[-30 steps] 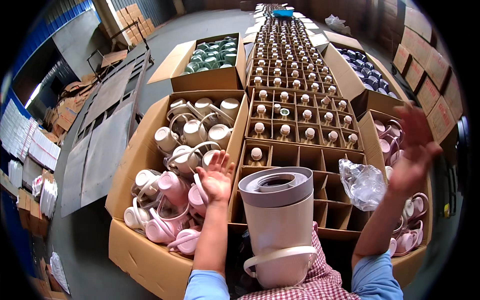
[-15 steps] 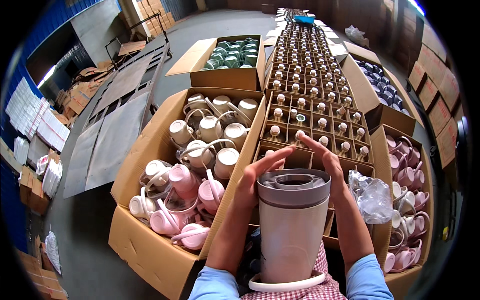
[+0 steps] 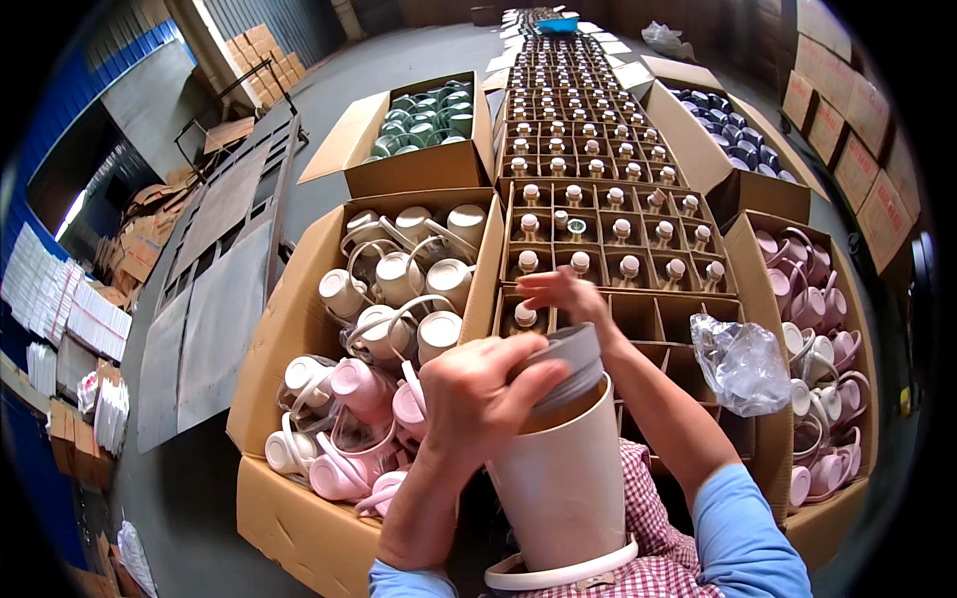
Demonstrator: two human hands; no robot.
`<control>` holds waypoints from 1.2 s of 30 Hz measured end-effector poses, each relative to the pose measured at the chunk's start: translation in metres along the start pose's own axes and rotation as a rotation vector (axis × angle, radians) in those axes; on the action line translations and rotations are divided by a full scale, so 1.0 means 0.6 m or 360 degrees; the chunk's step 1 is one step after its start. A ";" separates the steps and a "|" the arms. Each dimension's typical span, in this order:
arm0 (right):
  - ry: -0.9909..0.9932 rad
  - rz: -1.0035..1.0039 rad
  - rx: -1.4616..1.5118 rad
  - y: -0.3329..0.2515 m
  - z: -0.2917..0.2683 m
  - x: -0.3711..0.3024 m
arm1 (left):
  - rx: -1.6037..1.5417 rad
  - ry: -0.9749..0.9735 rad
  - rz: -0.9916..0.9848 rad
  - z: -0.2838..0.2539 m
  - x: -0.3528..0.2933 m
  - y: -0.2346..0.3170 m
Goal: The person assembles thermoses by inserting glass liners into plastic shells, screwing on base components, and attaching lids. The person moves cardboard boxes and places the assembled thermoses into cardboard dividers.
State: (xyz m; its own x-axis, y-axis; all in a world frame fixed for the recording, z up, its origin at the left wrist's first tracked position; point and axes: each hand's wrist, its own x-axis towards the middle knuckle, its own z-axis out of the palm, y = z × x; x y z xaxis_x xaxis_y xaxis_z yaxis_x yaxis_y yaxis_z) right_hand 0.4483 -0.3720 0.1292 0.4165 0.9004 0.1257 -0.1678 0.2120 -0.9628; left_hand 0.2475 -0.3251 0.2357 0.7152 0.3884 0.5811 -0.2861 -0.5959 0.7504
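Here, red print (image 3: 859, 169) is marking cartons (image 3: 885, 221); the left hand (image 3: 485, 392) is gripping a grey lid (image 3: 570, 367); the right hand (image 3: 576, 302) is curving behind, grip unclear. Grey floor (image 3: 399, 62) is spreading beyond.

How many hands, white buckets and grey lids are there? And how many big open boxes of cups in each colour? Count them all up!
Hands, left hand and right hand: 2
White bucket: 1
Grey lid: 1
Box of green cups: 1
Box of dark blue cups: 1
Boxes of pink and white cups, left box and right box: 2
Total: 8
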 end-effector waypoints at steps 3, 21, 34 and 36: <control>0.0297 -0.0322 -0.0178 0.009 -0.006 0.050 | 0.0612 0.0041 -0.0571 -0.020 0.071 -0.004; 0.0131 -0.0474 -0.0122 0.001 0.072 0.095 | 0.0392 0.0295 -0.0203 -0.018 0.087 -0.137; -0.0149 0.0099 -0.2233 0.304 -0.044 0.127 | -0.1202 0.1394 -0.0823 -0.083 -0.031 -0.327; -0.0110 -0.0030 -0.2211 0.301 -0.055 0.127 | -0.1356 0.1300 -0.0863 -0.078 -0.054 -0.333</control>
State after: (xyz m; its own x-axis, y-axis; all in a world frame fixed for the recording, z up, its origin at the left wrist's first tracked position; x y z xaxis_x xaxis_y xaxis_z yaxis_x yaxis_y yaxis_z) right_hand 0.4791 -0.2774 -0.0427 0.3575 0.9270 0.1133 0.8697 -0.2863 -0.4022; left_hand 0.2515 -0.1859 0.0817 0.3602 0.9309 -0.0613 -0.6131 0.2858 0.7365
